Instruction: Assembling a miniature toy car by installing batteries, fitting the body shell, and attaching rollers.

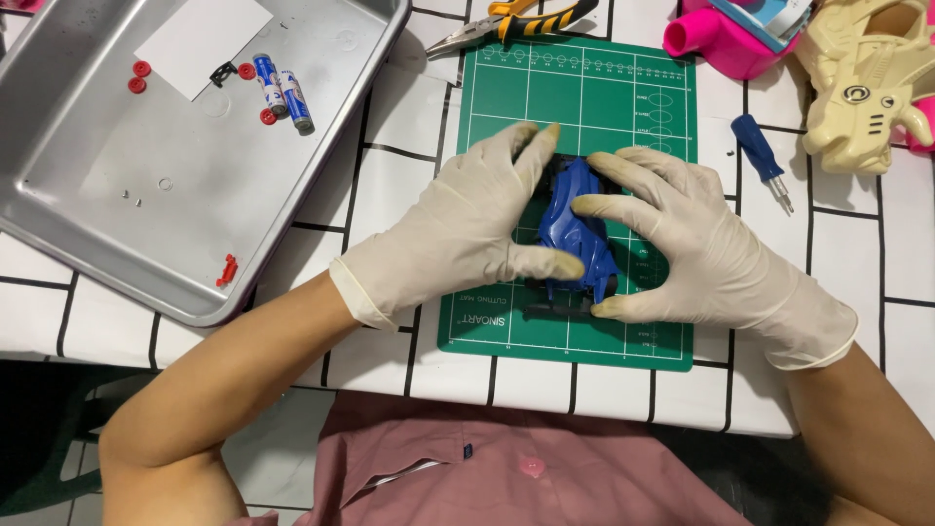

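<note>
A blue toy car body [577, 232] lies on a green cutting mat [584, 107] in the middle of the table. My left hand [467, 229], in a pale latex glove, grips its left side, thumb across the lower part. My right hand [687, 244], also gloved, holds the right side with the index finger laid over the top and the thumb at the lower end. Dark parts of the toy show beneath the blue shell.
A metal tray [117, 195] at the left holds two batteries [282, 93], small red parts [138, 76] and a white sheet. Pliers [511, 21] lie above the mat, a blue screwdriver [762, 156] to its right, pink [726, 39] and cream [867, 88] toys at the far right.
</note>
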